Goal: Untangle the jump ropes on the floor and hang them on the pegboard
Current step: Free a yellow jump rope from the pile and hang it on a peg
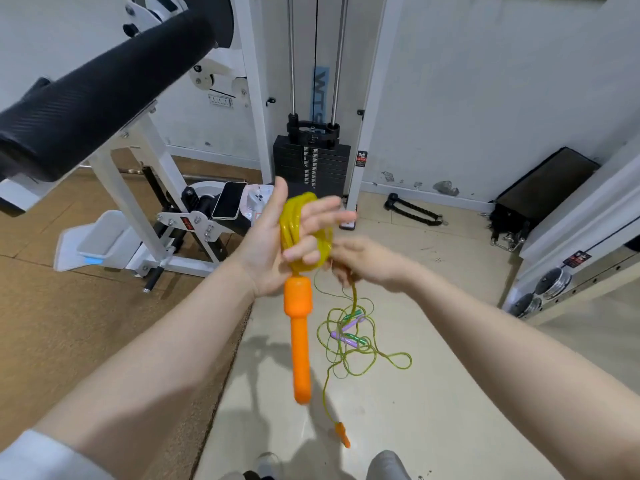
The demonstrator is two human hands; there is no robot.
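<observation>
Here the left hand (277, 244), at the centre of the frame, has its fingers (318, 207) spread nearly straight, with yellow cord (304, 233) coiled in several turns round the palm and fingers. The thumb seems to press the coil, but blur hides how firmly. Just right of it, the right hand (367, 261) is blurred; its fingers appear to pinch the free run of cord where it leaves the coil, though I cannot tell for sure.

From the coil's lower edge an orange handle (298, 341) hangs almost straight down, its long axis vertical and tilted slightly right. The loose cord drops from the right hand to the floor, so the right hand is the nearer one to feed the next turn, winding up and leftward onto the left palm. The cord ends at a second orange handle (343, 435) lying on the floor (450, 393) at lower centre.

A second rope (349, 337), thin green cord with purple handles, lies tangled on the floor below and right of the hands; the yellow cord seems to pass through it. No pegboard shows.

At left centre a white tray (104, 237) appears to hold nothing; a phone (229, 199) rests on the machine (166, 188) beside it.
</observation>
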